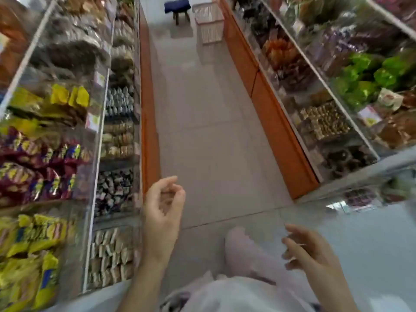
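The dark wrapped sweets (114, 190) lie in a clear-fronted compartment on the lowest tier of the left shelf unit (94, 176), just beside the left hand (163, 199) but not touching it. The left hand is raised over the aisle floor (213, 131), palm turned toward the camera. Its fingers are loosely curled and grasp nothing.

The right hand (310, 253) is held in front of the near edge of the glass counter (371, 244), at the lower right. Its fingers are relaxed and slightly bent, and it is empty. Whether it touches the glass cannot be told. The two hands are well apart, with the person's pale garment (247, 257) between them.

Below the wrapped sweets, the next compartment holds beige packets (110, 255). On the tier above and to the left:
- yellow snack bags (29, 255) nearest the camera;
- red and purple snack bags (33, 167) farther along.

Across the aisle, the right shelf unit stands on an orange base panel (276, 122) and carries green packets (364, 75) on an upper tier. At the far end of the aisle, a blue stool (177, 6) stands just beside a white basket (209, 21). The shelf contents are blurred.
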A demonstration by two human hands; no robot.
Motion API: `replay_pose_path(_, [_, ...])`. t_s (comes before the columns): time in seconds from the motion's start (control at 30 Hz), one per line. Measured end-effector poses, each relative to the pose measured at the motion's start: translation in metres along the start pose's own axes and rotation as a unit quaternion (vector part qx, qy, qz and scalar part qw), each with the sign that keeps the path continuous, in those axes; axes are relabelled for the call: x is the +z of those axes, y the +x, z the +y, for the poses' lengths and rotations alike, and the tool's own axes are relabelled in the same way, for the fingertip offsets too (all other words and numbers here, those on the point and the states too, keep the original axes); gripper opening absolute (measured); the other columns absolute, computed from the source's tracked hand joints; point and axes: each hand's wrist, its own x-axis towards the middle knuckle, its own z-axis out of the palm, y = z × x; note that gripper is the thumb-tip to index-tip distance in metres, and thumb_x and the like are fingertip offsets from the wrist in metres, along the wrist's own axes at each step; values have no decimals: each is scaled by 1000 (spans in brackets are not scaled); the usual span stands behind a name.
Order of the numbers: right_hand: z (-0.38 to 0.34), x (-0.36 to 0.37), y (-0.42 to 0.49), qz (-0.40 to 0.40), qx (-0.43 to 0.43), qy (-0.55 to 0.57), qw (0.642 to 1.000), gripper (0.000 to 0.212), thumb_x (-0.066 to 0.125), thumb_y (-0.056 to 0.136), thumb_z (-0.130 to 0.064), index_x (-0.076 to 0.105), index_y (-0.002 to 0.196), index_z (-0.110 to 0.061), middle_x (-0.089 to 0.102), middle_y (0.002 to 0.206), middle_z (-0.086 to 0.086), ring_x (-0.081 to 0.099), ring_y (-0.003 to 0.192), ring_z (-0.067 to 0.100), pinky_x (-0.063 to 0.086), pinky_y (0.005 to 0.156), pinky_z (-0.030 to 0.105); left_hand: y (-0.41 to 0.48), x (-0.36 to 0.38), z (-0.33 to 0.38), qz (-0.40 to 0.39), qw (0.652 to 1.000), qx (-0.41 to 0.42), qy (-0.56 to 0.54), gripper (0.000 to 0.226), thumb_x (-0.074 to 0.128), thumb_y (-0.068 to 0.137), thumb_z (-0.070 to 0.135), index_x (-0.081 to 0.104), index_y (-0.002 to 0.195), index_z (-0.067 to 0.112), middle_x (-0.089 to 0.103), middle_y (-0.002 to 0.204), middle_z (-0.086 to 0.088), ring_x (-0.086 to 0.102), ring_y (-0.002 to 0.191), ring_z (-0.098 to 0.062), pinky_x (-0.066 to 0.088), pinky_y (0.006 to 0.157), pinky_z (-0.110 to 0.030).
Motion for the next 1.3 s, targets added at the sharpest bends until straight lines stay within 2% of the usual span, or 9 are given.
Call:
replay_pose_path(0.23, [-34,38,134,-12,41,-141,989,22,64,85,-13,61,100,-29,63,90,-1,63,81,24,55,73,45,124,81,-42,-48,990,-119,52,22,61,88,13,60,108,22,61,94,12,56,82,6,44,74,-7])
replay_pose_path(0.33, [-93,73,218,-41,-3,-166,985,25,62,87,-17,55,103,-35,61,94,-6,61,84,14,53,74,31,192,104,-33,-55,987,-145,51,23,61,88,12,60,109,22,61,93,13,56,82,5,45,76,-9])
replay_pose_path(0.4, [-138,103,273,-60,-33,-162,984,27,61,88,-14,54,108,-31,59,94,-8,58,84,9,51,74,28,233,113,-25,-53,986,-149,50,25,61,87,8,60,108,21,61,91,14,57,81,6,45,74,-8])
replay_pose_path(0.5, [-207,151,360,-76,-65,-154,983,29,60,88,-5,55,114,-18,55,89,-6,53,78,8,50,79,36,291,121,-17,-39,983,-169,51,28,62,86,8,60,107,25,62,92,13,57,82,6,44,72,-6])
replay_pose_path(0.63, [-290,217,471,-85,-102,-138,981,29,59,87,0,55,116,-6,54,94,5,53,86,18,49,84,45,399,139,-16,0,983,-174,57,28,62,86,11,59,106,30,63,90,17,57,83,6,43,71,-5])
replay_pose_path(0.83, [-387,300,606,-104,-77,-121,984,26,59,87,0,56,112,-8,58,96,15,57,90,36,48,81,45,634,180,-8,13,990,-137,42,26,61,87,8,61,108,22,62,90,11,58,84,3,44,75,-8])
replay_pose_path(1.0, [-453,336,701,-73,-43,-120,989,29,62,87,-6,57,111,-22,61,93,-3,60,81,11,54,72,30,826,227,22,-24,994,-99,31,23,61,87,7,61,106,19,60,88,11,57,81,3,43,74,-9])
replay_pose_path(1.13, [-513,376,810,-37,-44,-103,993,27,61,88,-10,57,105,-30,61,93,1,62,81,19,54,70,34,977,269,29,-34,996,-76,28,23,60,87,6,61,108,14,61,89,5,57,80,3,43,74,-9])
replay_pose_path(1.3, [-629,459,987,-72,-121,-133,981,27,59,89,-9,56,115,-17,60,92,1,60,82,18,51,71,26,1134,304,30,20,995,-98,22,24,59,88,5,60,110,14,62,92,4,57,82,4,44,76,-8])
